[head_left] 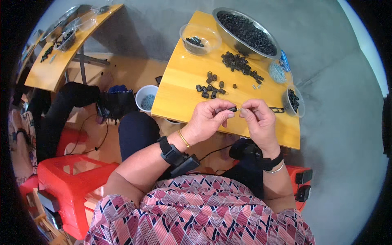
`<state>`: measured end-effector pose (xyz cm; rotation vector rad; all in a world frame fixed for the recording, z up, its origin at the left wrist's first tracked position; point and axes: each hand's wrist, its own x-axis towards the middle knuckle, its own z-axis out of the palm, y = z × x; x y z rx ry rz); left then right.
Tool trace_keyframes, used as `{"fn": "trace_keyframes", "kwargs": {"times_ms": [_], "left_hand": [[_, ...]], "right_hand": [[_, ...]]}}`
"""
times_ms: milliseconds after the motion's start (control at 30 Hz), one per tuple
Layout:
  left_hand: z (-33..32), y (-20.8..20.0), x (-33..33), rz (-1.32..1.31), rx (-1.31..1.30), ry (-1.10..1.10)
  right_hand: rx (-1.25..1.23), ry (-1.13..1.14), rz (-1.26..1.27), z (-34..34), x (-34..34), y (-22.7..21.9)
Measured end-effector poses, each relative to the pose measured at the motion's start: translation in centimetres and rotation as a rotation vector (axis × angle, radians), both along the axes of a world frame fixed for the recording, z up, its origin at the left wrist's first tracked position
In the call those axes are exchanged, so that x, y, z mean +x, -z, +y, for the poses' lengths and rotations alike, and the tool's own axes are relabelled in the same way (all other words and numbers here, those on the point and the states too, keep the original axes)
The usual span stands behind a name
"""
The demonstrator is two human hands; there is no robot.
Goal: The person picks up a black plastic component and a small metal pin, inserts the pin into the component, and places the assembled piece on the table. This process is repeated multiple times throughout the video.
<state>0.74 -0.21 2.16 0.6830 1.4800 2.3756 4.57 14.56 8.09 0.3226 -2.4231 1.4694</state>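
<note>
Over the table's near edge, my left hand [208, 118] pinches a small black cylindrical part [232, 109] between thumb and fingertips. Close against it, the fingers of my right hand [259, 120] are pinched on a tiny light-coloured piece [239, 109], too small to name. The two fingertips nearly meet. Just beyond my hands lies a loose group of short black cylinders [209, 89]. A black object with elongated openings [277, 110] shows beside my right hand, partly hidden by it.
On the yellow table [179, 85] stand a large metal bowl [216, 20] of black parts, a clear tub [210, 41], a container of pale screws [277, 73] and a cup of black pieces [293, 100]. A black pile [237, 63] lies mid-table. Left are a white bucket [141, 98] and red stool [61, 175].
</note>
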Motion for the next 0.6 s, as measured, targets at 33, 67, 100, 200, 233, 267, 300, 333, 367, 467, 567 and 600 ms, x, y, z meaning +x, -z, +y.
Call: {"fn": "trace_keyframes", "kwargs": {"times_ms": [33,67,100,200,233,267,300,333,367,467,567,600], "left_hand": [[-0.01,0.07,-0.02,0.008,-0.025,0.011],[-0.06,0.20,-0.06,-0.012,-0.001,0.009],[-0.16,0.31,-0.08,-0.021,0.012,0.002],[-0.28,0.25,-0.15,0.016,-0.051,0.015],[-0.18,0.36,-0.14,0.014,-0.049,0.011],[0.00,0.45,-0.12,0.005,-0.039,0.029],[0.09,0.51,-0.07,-0.004,-0.031,0.045],[0.12,0.58,-0.04,-0.002,-0.036,0.040],[0.12,0.64,-0.03,-0.003,-0.020,0.053],[0.23,0.60,0.03,-0.012,0.007,0.086],[0.14,0.76,-0.01,-0.033,0.018,0.113],[0.17,0.79,-0.08,-0.044,0.021,0.126]], "right_hand": [[0.025,0.008,0.018,0.00,-0.04,0.09],[0.041,0.003,0.007,-0.23,-0.11,0.15],[0.036,0.001,0.027,-0.54,-0.20,0.33],[0.082,0.002,0.064,-0.30,-0.16,0.37],[0.122,0.013,0.088,-0.30,-0.16,0.44],[0.121,0.009,0.087,-0.28,-0.09,0.28],[0.199,0.013,0.107,-0.28,0.05,-0.05],[0.275,0.018,0.128,-0.27,0.12,-0.23],[0.268,0.014,0.130,-0.27,0.07,-0.22],[0.241,0.021,0.099,-0.26,0.25,-0.05],[0.238,0.009,0.090,-0.45,0.44,0.05],[0.209,0.000,0.090,-0.36,0.39,0.28]]}}
